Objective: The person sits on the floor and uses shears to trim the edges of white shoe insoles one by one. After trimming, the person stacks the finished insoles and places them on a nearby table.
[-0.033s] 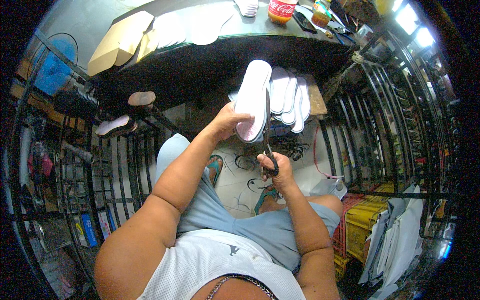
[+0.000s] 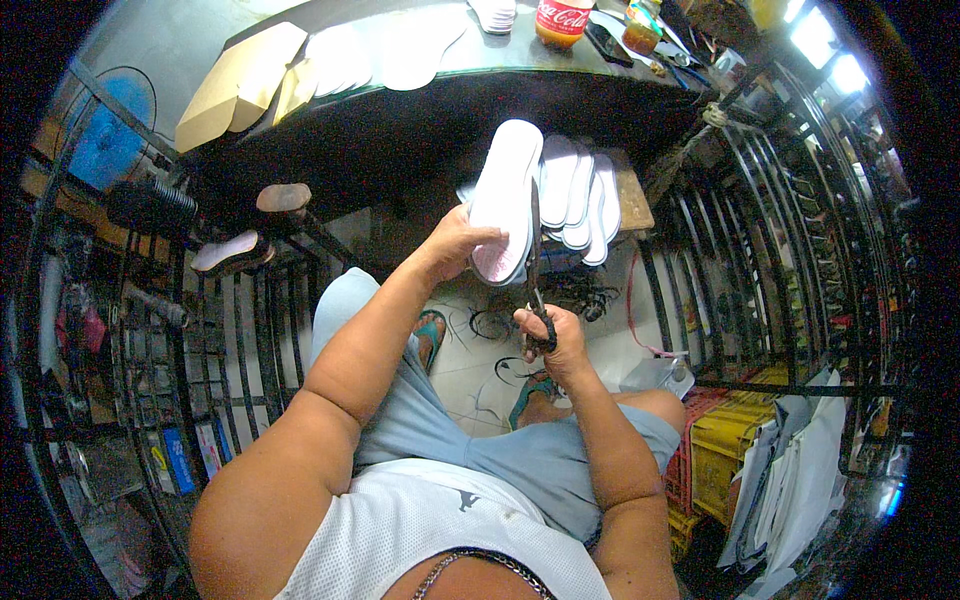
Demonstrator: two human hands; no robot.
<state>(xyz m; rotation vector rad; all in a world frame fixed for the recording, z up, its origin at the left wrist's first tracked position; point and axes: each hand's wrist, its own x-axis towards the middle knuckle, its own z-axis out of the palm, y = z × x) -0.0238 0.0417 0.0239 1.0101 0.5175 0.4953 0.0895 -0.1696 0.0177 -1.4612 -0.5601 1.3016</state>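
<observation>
My left hand (image 2: 462, 243) is closed on the lower left edge of a white insole (image 2: 508, 185), thumb on its face. The insole is held upright, its heel end pinkish and toward me. In my right hand (image 2: 560, 342) are dark scissors (image 2: 534, 275) with black-wrapped handles. Their blades point away from me along the insole's right edge; whether they touch it I cannot tell. Just beyond, several more white insoles (image 2: 578, 190) with dark edges lie overlapping on a small wooden stand (image 2: 633, 195).
Dark trimmings (image 2: 575, 292) litter the tiled floor (image 2: 468, 375) between my sandalled feet. A worktable (image 2: 480, 52) ahead carries white sole-shaped sheets (image 2: 420, 55), a bottle (image 2: 563, 22) and a phone (image 2: 608, 45). Metal racks (image 2: 740, 210) stand at right, a yellow crate (image 2: 730, 440) below, a blue fan (image 2: 112, 125) left.
</observation>
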